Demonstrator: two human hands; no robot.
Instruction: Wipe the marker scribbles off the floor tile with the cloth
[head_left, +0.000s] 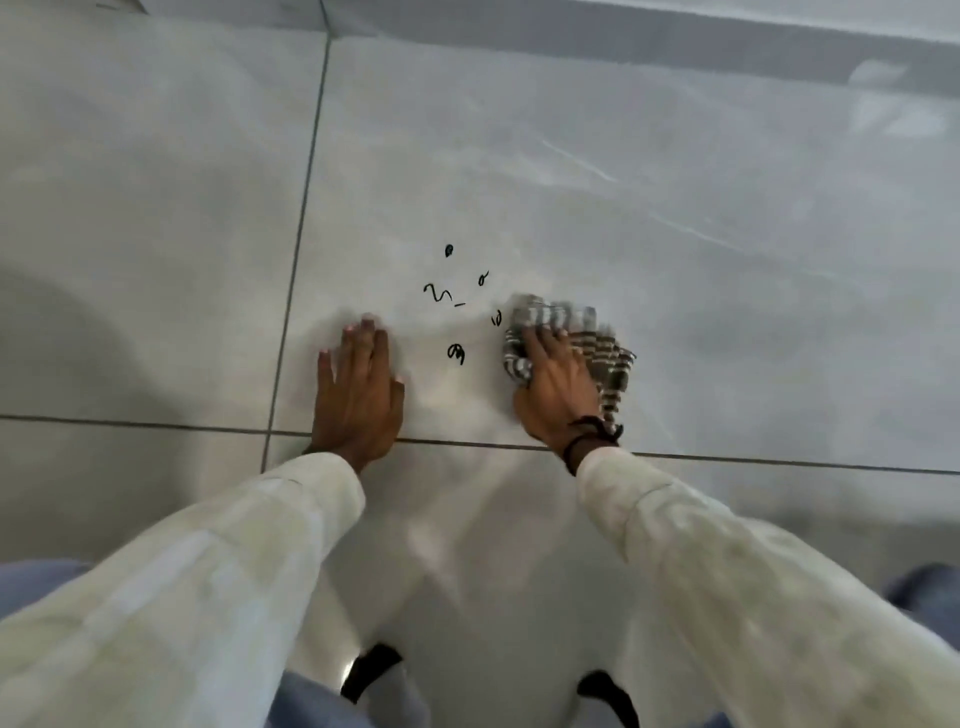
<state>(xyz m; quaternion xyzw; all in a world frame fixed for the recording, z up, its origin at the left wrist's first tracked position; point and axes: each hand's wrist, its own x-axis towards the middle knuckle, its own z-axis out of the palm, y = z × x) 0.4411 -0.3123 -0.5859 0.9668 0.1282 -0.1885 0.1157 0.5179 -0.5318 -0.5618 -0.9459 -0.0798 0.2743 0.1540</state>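
Note:
Several black marker scribbles (456, 304) dot a glossy white floor tile (675, 234), between my two hands. My right hand (558, 387) presses down on a bunched grey-and-white striped cloth (571, 338), which lies just right of the scribbles, and its left edge almost touches the nearest mark. The cloth looks blurred. My left hand (358, 395) rests flat on the tile with fingers together, left of the scribbles and holding nothing.
Dark grout lines (296, 260) run up the left side and across under my wrists. A grey wall base (675, 47) crosses the top. My cream sleeves and blue-clad knees fill the bottom, with black straps on a white object between them.

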